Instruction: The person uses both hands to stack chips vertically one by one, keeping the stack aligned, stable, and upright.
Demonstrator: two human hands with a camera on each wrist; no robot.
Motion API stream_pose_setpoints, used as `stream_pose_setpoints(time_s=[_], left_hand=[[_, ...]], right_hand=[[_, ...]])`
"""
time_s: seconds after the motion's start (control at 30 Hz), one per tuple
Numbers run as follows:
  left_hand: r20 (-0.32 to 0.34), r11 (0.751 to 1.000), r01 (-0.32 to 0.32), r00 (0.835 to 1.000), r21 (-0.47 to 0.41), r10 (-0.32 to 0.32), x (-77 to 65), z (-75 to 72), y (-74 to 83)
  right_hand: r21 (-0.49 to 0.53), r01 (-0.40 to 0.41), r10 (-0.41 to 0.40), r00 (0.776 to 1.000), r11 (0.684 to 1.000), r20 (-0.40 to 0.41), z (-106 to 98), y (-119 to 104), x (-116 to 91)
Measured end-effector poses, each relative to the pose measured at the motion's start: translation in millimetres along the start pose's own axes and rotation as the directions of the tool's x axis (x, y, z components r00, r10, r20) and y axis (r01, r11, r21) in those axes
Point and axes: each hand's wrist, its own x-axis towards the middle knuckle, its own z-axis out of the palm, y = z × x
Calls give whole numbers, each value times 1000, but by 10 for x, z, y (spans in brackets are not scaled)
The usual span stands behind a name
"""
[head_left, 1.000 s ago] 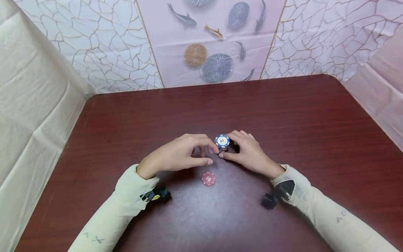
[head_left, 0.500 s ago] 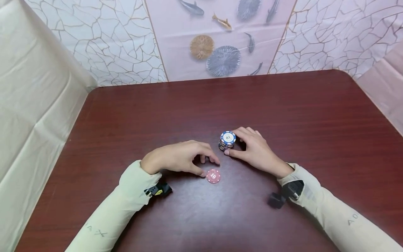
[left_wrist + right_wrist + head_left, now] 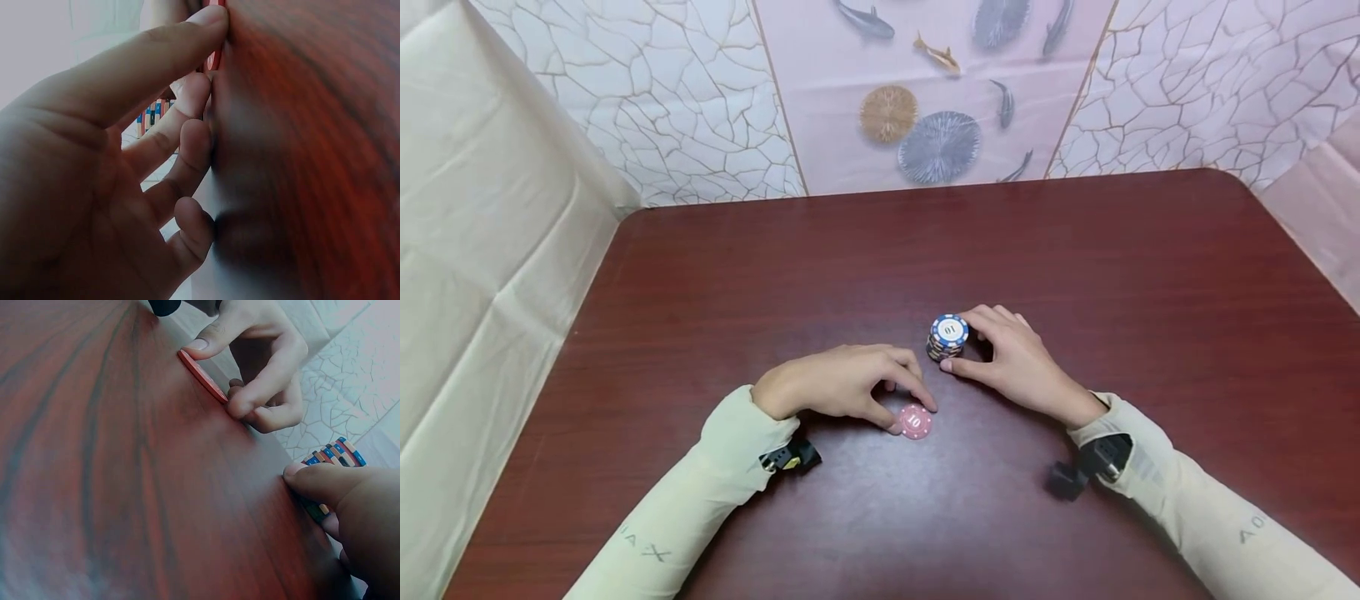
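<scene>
A red poker chip (image 3: 916,422) marked 10 lies flat at the middle of the table. My left hand (image 3: 850,383) holds it by the edges, thumb on the near left side and index finger on the far right side; the right wrist view shows the red chip (image 3: 205,377) between those two fingertips. Farther back stands a stack of poker chips (image 3: 950,333), its top chip blue and white with a 10. My right hand (image 3: 1018,367) grips this stack from the right, thumb at the front and fingers behind, partly hidden. Layered coloured edges show in the chip stack (image 3: 337,453).
The dark red-brown wooden table (image 3: 760,267) reaches back to a patterned cloth backdrop (image 3: 700,108). A pale cloth (image 3: 490,250) hangs along the left side. Each wrist carries a black strapped device, such as the right wrist camera (image 3: 1067,481).
My left hand has come away from the stack toward me, and its thumb and index finger have closed on the red chip's edges. The right hand stays at the stack. The head view has shifted slightly.
</scene>
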Motion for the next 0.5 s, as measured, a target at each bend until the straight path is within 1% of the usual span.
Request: stream_pose_setpoints(time_s=[0.27, 0.5], left_hand=[[-18, 1000, -8, 1000, -13, 8, 49, -9, 50], [-19, 1000, -29, 999, 3, 29, 23, 1, 54]], right_hand=[[1, -7, 7, 1000, 1000, -11, -12, 30, -18], [-4, 27, -27, 999, 1000, -21, 28, 30, 1]])
